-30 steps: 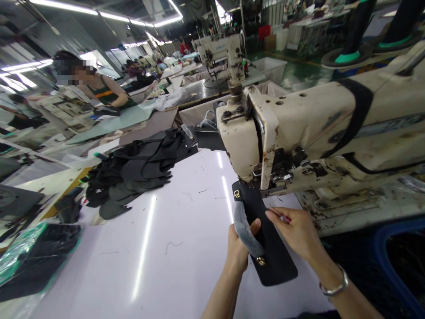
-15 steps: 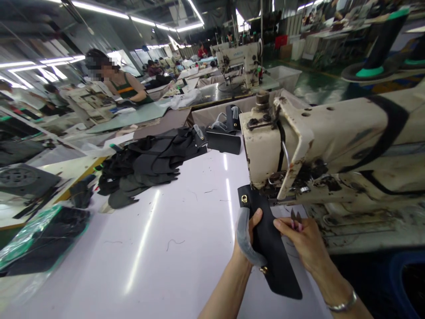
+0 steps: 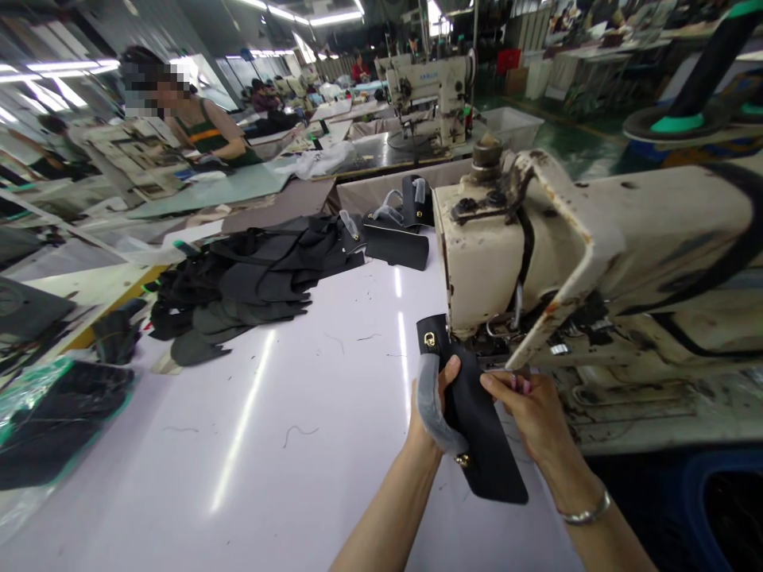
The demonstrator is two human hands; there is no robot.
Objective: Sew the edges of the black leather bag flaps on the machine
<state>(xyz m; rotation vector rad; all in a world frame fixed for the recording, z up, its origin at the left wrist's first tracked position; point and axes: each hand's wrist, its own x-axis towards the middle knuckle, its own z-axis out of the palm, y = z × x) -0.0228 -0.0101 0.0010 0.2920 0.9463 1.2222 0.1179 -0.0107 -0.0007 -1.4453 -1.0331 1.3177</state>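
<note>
A black bag panel (image 3: 486,433) with gold fittings and a handle in cloudy plastic wrap (image 3: 430,405) lies under the head of the sewing machine (image 3: 482,262). My left hand (image 3: 430,417) is closed on the panel's left side, reaching past the handle, with the thumb on top. At the panel's right edge, my right hand (image 3: 533,409) pinches with thumb and forefinger. Small pink-handled thread snips (image 3: 522,385) are tucked in that same hand, their blades hardly visible. The needle area is hidden behind the machine head.
Black cut pieces (image 3: 256,278) are heaped on the white table (image 3: 250,445), left of the machine. Several handled panels (image 3: 396,242) lie behind. A plastic-wrapped black bundle (image 3: 65,421) rests at far left. Another person (image 3: 208,131) works at a machine beyond.
The view has shifted slightly, the machine appearing larger. Both hands keep their hold at the panel, which stays under the machine head. The snips' blades, visible before, are now mostly hidden.
</note>
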